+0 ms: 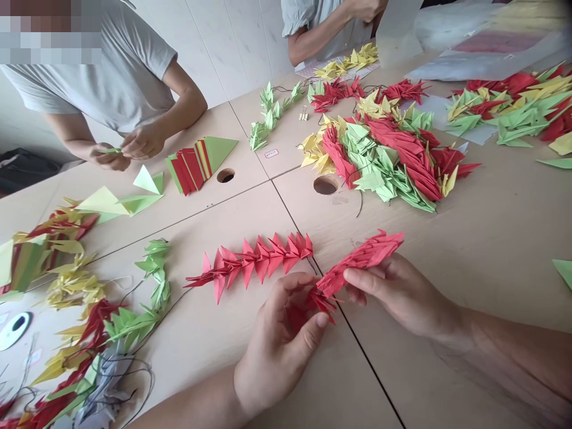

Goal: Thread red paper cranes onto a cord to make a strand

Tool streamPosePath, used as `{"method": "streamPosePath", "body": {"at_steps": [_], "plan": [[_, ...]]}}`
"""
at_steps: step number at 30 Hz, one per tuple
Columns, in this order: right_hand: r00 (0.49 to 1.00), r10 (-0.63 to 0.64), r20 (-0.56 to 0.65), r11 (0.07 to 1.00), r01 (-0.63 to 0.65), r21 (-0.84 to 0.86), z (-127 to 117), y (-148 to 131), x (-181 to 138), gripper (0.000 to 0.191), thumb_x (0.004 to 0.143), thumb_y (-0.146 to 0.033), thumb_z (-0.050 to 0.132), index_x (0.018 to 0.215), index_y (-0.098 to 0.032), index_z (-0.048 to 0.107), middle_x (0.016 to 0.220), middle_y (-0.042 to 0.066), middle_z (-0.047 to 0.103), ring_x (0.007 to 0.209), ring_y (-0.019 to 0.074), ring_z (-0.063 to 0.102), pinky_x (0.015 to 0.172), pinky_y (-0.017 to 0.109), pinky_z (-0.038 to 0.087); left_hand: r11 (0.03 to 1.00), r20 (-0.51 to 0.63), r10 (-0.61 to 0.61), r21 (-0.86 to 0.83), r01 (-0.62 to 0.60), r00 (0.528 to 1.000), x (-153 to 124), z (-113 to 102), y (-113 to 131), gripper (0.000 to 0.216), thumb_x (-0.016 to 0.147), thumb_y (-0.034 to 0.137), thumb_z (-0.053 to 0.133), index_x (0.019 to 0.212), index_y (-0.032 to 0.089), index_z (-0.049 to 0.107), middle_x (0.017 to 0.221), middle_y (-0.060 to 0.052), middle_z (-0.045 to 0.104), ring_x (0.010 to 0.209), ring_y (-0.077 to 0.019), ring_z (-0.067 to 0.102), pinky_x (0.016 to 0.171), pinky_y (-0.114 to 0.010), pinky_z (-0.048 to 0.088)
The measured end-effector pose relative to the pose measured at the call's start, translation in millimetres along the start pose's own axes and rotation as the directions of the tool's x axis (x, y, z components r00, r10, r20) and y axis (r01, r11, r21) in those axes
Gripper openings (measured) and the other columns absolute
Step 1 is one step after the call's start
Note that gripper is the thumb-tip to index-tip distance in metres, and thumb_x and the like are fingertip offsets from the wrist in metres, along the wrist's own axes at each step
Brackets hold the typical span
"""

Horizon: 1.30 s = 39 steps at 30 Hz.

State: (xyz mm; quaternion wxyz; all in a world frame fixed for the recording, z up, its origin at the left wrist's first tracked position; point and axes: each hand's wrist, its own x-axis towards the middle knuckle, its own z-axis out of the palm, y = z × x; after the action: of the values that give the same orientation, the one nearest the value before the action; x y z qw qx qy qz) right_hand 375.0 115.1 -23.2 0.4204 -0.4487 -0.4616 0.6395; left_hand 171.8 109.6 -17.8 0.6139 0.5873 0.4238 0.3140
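A tight stack of red origami cranes lies between my two hands at the middle of the table. My right hand pinches the stack from the right, thumb on its near side. The fingers of my left hand curl round the lower left end, where a few red cranes spread apart; part of that end is hidden by the fingers. Just beyond my left hand, a string of red cranes is stretched out on the table, with a dark thread at each end.
Green crane strings and a mixed heap with thread lie at left. Beyond are a big pile of cranes, a table hole and paper sheets. Two people sit opposite; one person's hands fold green paper.
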Motion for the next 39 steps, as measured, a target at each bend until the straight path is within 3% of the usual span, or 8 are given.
{"method": "streamPosePath", "body": {"at_steps": [3,8,16,22,29,39], "plan": [[0.999,0.0,-0.032,0.997,0.002,0.072,-2.8,3.1,1.3,0.025,0.088,-0.042,0.061,0.077,-0.019,0.064,0.063,0.0,0.06,0.057,0.0108,0.054,0.053,0.023,0.047,0.998,0.02,-0.008,0.065,0.006,1.0,-0.5,-1.4,0.9,0.031,0.089,0.029,0.058,0.119,0.026,0.051,0.113,-0.006,0.06,0.099,-0.0187,0.057,0.087,-0.031,0.048],[1.0,0.013,-0.006,0.995,-0.013,0.094,-2.8,5.0,0.6,0.026,0.087,-0.041,0.062,0.073,-0.019,0.063,0.062,-0.001,0.06,0.057,0.0108,0.055,0.054,0.023,0.047,0.991,0.1,-0.031,0.133,0.018,0.994,3.8,-2.8,1.4,0.028,0.09,0.029,0.058,0.117,0.022,0.056,0.107,-0.008,0.063,0.097,-0.0195,0.058,0.088,-0.033,0.047],[0.999,0.038,0.014,0.993,-0.04,0.113,-3.6,4.6,0.7,0.025,0.088,-0.042,0.061,0.08,-0.019,0.067,0.063,-0.001,0.061,0.059,0.0101,0.055,0.054,0.022,0.046,0.994,0.08,-0.012,-0.108,0.021,0.997,4.9,-0.6,-0.1,0.017,0.088,0.027,0.061,0.102,0.019,0.056,0.09,-0.003,0.061,0.085,-0.0133,0.055,0.08,-0.028,0.047],[0.999,0.043,0.008,0.992,-0.044,0.119,-3.2,4.7,-0.3,0.024,0.087,-0.042,0.062,0.078,-0.02,0.066,0.063,-0.001,0.061,0.059,0.0098,0.055,0.054,0.021,0.046,0.987,0.032,-0.037,-0.154,0.042,0.999,3.9,-2.3,3.7,0.014,0.088,0.028,0.061,0.099,0.02,0.056,0.094,-0.003,0.061,0.086,-0.0134,0.057,0.074,-0.025,0.047],[1.0,-0.005,0.005,0.997,0.005,0.081,-3.3,4.2,-0.7,0.023,0.088,-0.04,0.061,0.075,-0.021,0.063,0.063,-0.003,0.059,0.059,0.0088,0.054,0.056,0.02,0.046,0.965,0.088,-0.055,-0.252,0.076,0.995,2.3,-5.1,-0.7,0.013,0.09,0.03,0.058,0.1,0.021,0.058,0.085,-0.001,0.059,0.079,-0.0122,0.055,0.075,-0.026,0.046],[0.996,-0.079,0.047,0.996,0.081,-0.047,-4.9,2.6,-3.2,0.027,0.09,-0.04,0.058,0.072,-0.021,0.061,0.066,-0.002,0.056,0.064,0.0102,0.052,0.059,0.023,0.046,0.967,0.102,-0.068,-0.237,0.09,0.992,2.6,-5.3,2.0,0.012,0.09,0.03,0.057,0.093,0.018,0.059,0.077,-0.001,0.056,0.074,-0.0117,0.051,0.069,-0.024,0.044]]}}
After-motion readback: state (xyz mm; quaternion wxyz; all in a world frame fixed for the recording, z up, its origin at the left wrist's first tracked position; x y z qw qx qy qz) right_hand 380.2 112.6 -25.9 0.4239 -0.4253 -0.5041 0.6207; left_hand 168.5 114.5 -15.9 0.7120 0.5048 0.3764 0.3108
